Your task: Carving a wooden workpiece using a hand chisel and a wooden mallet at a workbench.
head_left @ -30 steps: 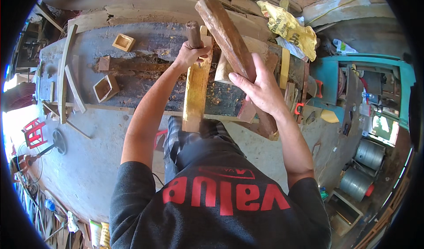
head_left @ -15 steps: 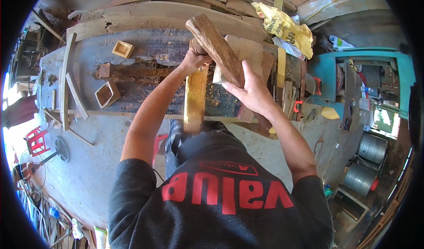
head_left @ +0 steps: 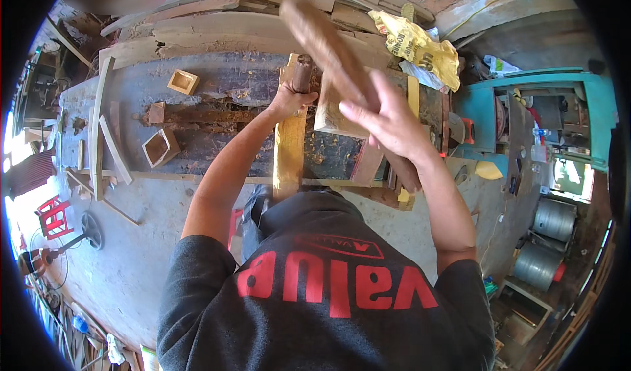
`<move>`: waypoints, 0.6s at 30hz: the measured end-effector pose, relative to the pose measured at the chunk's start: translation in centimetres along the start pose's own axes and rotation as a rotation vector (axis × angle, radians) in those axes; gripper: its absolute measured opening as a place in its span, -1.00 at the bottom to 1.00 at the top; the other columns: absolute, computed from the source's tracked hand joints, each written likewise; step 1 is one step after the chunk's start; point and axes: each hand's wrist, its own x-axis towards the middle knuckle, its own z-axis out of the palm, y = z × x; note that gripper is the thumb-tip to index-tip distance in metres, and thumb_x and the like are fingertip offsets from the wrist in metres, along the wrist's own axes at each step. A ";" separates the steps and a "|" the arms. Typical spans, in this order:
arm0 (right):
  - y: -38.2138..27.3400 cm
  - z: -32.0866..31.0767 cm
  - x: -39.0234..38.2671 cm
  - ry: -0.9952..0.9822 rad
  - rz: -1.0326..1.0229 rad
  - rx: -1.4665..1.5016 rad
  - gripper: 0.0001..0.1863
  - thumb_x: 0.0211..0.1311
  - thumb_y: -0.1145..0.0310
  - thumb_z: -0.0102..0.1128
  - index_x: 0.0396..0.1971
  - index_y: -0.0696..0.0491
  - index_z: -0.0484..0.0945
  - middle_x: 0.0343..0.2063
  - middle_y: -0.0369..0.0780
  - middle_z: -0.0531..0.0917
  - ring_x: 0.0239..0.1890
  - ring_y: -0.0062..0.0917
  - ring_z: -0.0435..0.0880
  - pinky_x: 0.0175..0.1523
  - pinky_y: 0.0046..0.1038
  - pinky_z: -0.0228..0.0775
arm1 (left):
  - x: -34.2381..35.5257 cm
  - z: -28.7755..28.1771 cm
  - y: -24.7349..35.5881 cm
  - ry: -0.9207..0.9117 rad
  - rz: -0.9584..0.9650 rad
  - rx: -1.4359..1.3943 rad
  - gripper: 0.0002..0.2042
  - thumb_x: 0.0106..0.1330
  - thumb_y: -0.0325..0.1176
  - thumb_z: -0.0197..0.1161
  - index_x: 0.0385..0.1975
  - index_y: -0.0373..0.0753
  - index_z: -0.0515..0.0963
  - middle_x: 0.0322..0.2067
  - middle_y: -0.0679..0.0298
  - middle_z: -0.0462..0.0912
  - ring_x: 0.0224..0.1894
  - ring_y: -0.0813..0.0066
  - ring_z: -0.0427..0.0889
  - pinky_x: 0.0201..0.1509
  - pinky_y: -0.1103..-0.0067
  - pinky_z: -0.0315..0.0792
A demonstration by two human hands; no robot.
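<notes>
My left hand is wrapped around a dark round tool handle that stands on a yellow plank lying across the grey workbench. A long brown wooden club, blurred by motion, is gripped near its lower end by my right hand. The club's upper end hangs just above and right of the handle. A pale wood block lies between my hands, partly hidden by the club. The tool's tip is hidden.
Two small square wooden frames and long thin strips lie on the bench's left. A yellow bag sits at the back right. A teal machine and metal drums stand right; a red stool left.
The club dropped toward the tool handle and is now swinging again, blurred. My right hand has shifted a little to the right. My left hand stays on the handle.
</notes>
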 end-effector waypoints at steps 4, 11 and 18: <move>0.3 2.0 1.1 0.385 -0.373 0.205 -0.20 0.25 -0.01 0.34 0.22 0.26 0.21 -0.44 -0.11 0.64 -0.66 -0.50 0.62 -0.53 -0.51 0.54 | 0.2 -1.2 -0.3 -0.099 -0.034 -0.106 -0.87 0.20 -0.38 0.44 -0.38 -0.17 0.59 -0.44 0.38 0.68 -0.38 0.63 0.67 -0.36 0.59 0.57; 5.3 2.4 1.5 0.031 0.117 0.032 -0.09 0.19 -0.12 0.34 0.26 0.29 0.19 -0.25 0.02 0.69 -0.66 -0.56 0.60 -0.57 -0.56 0.48 | -1.6 -1.9 2.2 0.141 -0.109 -0.084 -0.79 0.21 -0.28 0.46 -0.39 -0.17 0.54 -0.44 0.38 0.65 -0.36 0.55 0.70 -0.32 0.56 0.59; 0.9 1.1 -0.2 0.141 -0.115 0.173 -0.26 0.21 -0.05 0.38 0.10 0.22 0.31 -0.31 -0.09 0.68 -0.68 -0.62 0.55 -0.60 -0.58 0.42 | -2.2 -0.4 2.6 0.100 -0.047 -0.139 -0.79 0.25 -0.24 0.44 -0.38 -0.20 0.58 -0.44 0.37 0.66 -0.39 0.61 0.66 -0.34 0.61 0.55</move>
